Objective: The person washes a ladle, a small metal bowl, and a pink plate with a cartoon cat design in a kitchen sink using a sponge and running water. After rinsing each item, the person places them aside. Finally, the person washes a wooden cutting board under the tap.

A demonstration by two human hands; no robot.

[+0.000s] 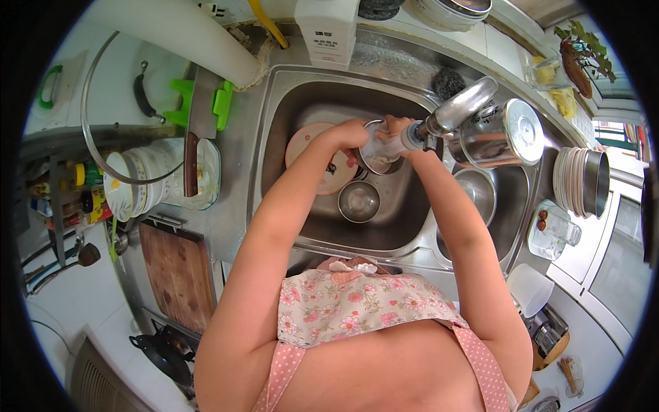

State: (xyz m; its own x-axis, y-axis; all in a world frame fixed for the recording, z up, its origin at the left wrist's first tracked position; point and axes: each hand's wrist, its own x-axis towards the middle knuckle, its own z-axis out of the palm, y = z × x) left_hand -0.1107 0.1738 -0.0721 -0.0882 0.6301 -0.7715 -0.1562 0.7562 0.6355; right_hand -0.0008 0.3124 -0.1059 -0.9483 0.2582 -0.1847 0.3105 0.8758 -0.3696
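Observation:
My left hand (352, 138) grips the left rim of a stainless steel bowl (371, 164), tilted under the tap in the large sink basin. Water (395, 148) streams into it from the metal faucet (437, 123). At the bowl's far right side is my right hand (399, 125), its fingers reaching over the rim; the faucet head and water partly hide it, so its grip is unclear. Beneath my left hand, a pink-rimmed plate (301, 149) lies on the basin floor with a dark scrap on it. A smaller metal bowl (359, 202) sits nearer to me.
Right of the large basin (288, 216), a smaller one holds a metal pan (476, 188). A shiny metal canister (494, 136) stands beside the faucet. On the left, a cleaver (203, 103) leans near stacked dishes (149, 172). A steel-wool scrubber (448, 84) rests behind the basin.

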